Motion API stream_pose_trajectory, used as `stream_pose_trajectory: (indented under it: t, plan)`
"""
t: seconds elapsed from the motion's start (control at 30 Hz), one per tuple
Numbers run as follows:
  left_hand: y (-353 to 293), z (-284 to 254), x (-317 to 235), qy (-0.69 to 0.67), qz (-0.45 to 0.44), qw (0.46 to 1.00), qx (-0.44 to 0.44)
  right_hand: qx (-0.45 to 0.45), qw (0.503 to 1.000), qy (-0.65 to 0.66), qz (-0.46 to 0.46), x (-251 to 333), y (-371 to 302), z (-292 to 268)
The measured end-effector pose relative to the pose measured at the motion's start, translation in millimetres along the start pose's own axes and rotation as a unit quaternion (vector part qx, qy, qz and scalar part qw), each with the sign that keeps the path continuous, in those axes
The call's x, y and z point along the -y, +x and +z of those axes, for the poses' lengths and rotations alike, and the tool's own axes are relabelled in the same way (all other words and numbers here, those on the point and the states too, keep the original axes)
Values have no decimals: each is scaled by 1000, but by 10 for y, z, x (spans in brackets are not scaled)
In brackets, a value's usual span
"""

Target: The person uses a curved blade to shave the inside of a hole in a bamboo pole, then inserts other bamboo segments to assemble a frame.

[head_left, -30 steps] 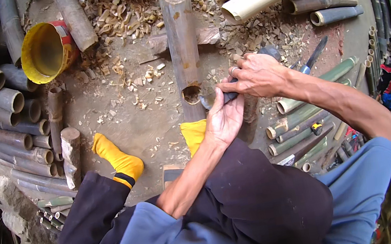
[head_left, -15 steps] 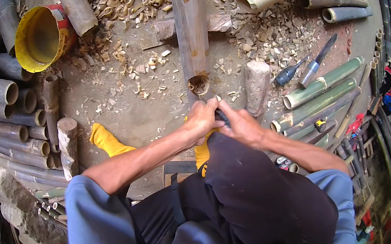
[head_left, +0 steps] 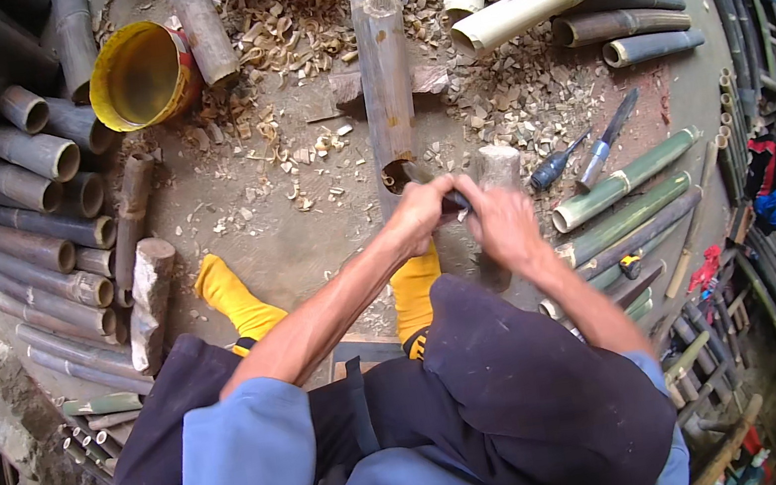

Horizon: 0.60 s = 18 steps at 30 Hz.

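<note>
A thick bamboo pole runs from the far edge toward me, its near end showing a dark cut hollow. At that hollow is the tip of a dark-handled knife; most of the tool is covered by my fingers, so its full shape cannot be made out. My left hand is closed around its forward part, close to the pole's end. Wrapped on the handle behind it is my right hand. Both hands are above my yellow-socked foot.
A wooden block lies under the pole amid pale shavings. Left are stacked bamboo tubes and a yellow bucket. Right are a short log, an awl-like tool, a bladed tool and green bamboo.
My hands have shifted right and turned, with the knife now angled toward the hollow and its forward part showing. The view has shifted, and my left knee has swung outward into sight.
</note>
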<state>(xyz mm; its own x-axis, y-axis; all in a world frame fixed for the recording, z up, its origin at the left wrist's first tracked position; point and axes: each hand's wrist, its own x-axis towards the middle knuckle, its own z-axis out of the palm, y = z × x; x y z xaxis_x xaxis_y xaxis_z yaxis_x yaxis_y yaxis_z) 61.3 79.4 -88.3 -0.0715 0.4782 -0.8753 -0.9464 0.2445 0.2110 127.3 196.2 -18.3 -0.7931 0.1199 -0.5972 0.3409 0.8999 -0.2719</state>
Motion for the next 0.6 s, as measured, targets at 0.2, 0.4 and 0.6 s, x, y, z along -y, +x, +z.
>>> stream_pose_trajectory:
  t: [0.2, 0.4, 0.6]
  plan:
    - [-29, -46, 204, -486, 157, 840, 180, -20, 886, -367, -284, 314, 692, -459]
    - [-76, 57, -95, -475, 71, 874, 73, 142, 885, -341, -284, 398, 1235, -741]
    - [-667, -1029, 48, 202, 36, 977, -50, 148, 968, 194, -58, -691, -24, 129]
